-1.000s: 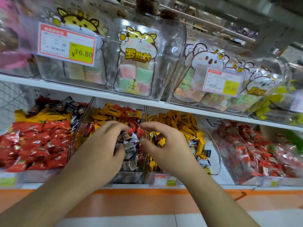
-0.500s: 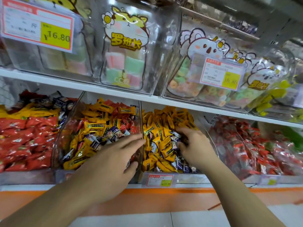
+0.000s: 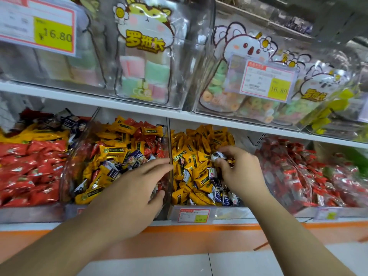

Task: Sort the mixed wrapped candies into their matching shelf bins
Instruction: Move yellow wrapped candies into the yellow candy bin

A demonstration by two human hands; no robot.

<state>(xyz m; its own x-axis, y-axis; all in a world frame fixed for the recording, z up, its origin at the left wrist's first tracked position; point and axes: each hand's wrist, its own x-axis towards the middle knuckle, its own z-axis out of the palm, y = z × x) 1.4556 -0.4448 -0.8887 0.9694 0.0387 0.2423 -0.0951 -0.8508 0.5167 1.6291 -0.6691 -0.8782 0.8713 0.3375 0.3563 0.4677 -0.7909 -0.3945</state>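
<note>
Far left on the lower shelf, the red-candy bin sits packed with red wrappers, yellow and dark ones heaped at its back. Next along, the mixed bin holds yellow, red and dark blue-and-white pieces all jumbled together, and here is the left hand, laid over that bin's front right corner, fingers stretched out nearly straight toward the clear divider, thumb low by the front wall, nothing visibly held in its grip. Across the divider, the yellow-candy bin is mostly yellow wrappers with blue-and-white strays along its front. The right hand is down in that bin, its grip curled tight, fingertips and thumb pinching a white-and-blue wrapped candy just above the pile, with a dark piece tucked in the same fingers. A price tag hangs on the bin's front edge below. Further right, the clear-wrapped red bin is full. Up on the upper shelf, clear cartoon-printed bags of pastel sweets stand in a row, with yellow price labels marked 16.80.
</note>
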